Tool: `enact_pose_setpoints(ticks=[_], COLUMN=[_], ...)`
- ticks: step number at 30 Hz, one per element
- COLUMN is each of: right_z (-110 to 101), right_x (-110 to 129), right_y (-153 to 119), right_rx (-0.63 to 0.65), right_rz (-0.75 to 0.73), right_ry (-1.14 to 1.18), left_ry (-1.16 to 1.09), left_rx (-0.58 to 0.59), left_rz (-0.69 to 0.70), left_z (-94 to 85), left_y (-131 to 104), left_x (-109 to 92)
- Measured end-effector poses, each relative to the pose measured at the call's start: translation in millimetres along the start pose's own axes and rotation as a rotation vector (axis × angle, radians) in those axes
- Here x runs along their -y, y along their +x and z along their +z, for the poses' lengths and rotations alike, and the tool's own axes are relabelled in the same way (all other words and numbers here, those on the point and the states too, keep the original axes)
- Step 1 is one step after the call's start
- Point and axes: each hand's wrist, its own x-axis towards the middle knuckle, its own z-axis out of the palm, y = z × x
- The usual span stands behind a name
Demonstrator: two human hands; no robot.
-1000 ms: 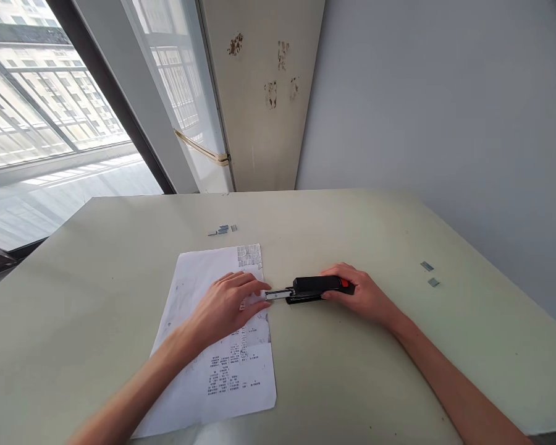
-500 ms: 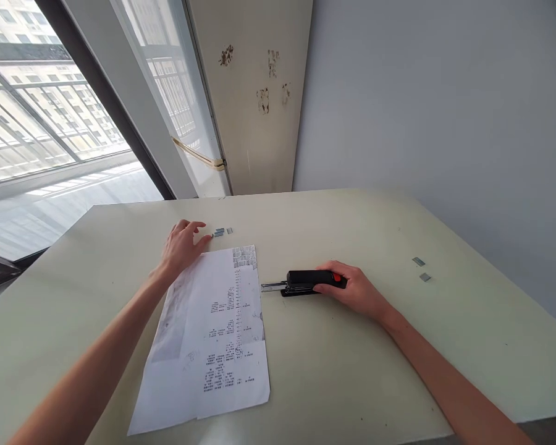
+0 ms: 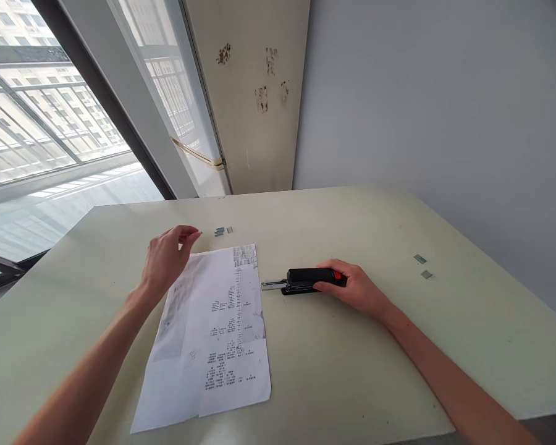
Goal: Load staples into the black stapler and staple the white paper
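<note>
Taking the printed paper [image 3: 222, 364] as the landmark, the left hand [image 3: 163, 262] is at its far left corner, thumb and forefinger pinched together on a small grey piece [image 3: 201, 232] (only a sliver of it shows, too little to tell its full shape). Just beyond the paper's far edge, to the right of those fingertips, lie a few grey strips [image 3: 219, 232] in a loose cluster, with a short strip [image 3: 230, 230] close by. To the right of the paper is the black stapler [image 3: 308, 277], which has a red part near its rear end; the right hand [image 3: 359, 290] is closed around that rear end, thumb on the near side and fingers over the far side. The stapler's metal tray [image 3: 273, 285] sticks out towards the paper, its tip near the right edge. Well to the right of the paper, past the right hand, two flat grey pieces [image 3: 419, 259] rest on the pale table [image 3: 333, 377], near each other.
</note>
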Motion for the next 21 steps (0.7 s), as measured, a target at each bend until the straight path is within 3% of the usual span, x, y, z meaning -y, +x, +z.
enact_pose_setpoints(ticks=[5, 8, 13, 17, 21], right_z=[0, 0, 0, -1, -1], right_x=[1, 2, 4, 4, 2], right_y=[0, 0, 0, 0, 0], right_rx=[-0.004, -0.004, -0.005, -0.007, -0.001], right_rz=[0.021, 0.018, 0.021, 0.026, 0.020], right_ry=[-0.013, -0.010, -0.018, -0.013, -0.002], left_ry=[-0.151, -0.236, -0.273, -0.249, -0.243], left_rx=[0.154, 0.252, 0.255, 0.251, 0.325], left_rz=[0.321, 0.448, 0.408, 0.384, 0.514], left_z=[-6.1, 3.7, 24.9, 27.9, 24.2], left_y=[-37, -55, -66, -72, -86], left_x=[-70, -94, -96, -91, -94])
